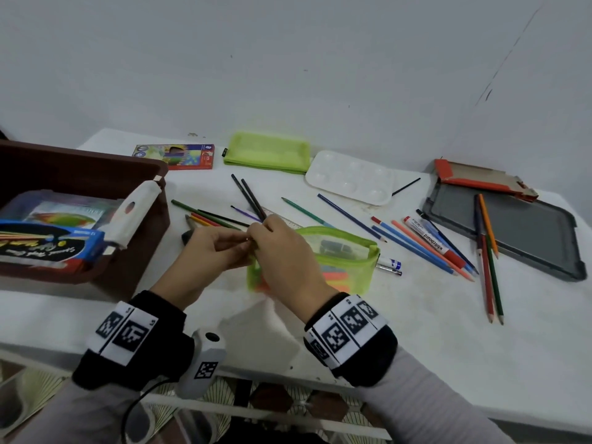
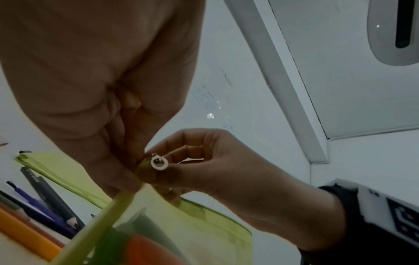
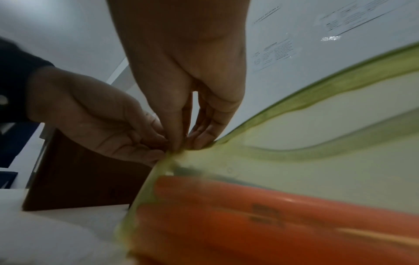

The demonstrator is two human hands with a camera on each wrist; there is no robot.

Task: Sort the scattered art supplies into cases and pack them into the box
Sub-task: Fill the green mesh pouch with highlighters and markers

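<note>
A green mesh pouch [image 1: 346, 261] lies open-topped near the table's front, with orange markers [image 3: 249, 215] and dark items inside. Both hands meet at its left end. My left hand [image 1: 238, 248] pinches the pouch's end corner [image 2: 140, 172]. My right hand [image 1: 259, 237] pinches the white ring zipper pull [image 2: 159, 162] between thumb and fingers. The brown box [image 1: 80, 161] stands at the left and holds a blue pack [image 1: 48, 241] and other packs. Several loose coloured pencils [image 1: 416, 248] and a whiteboard marker [image 1: 429, 240] lie scattered on the white table.
A second green pouch [image 1: 267, 152] and a coloured-pencil carton [image 1: 174, 155] lie at the back. A white palette [image 1: 349, 176] sits behind the pencils. A grey tray [image 1: 519, 232] with pencils across it is at the right. More pencils [image 1: 224, 216] lie beyond my hands.
</note>
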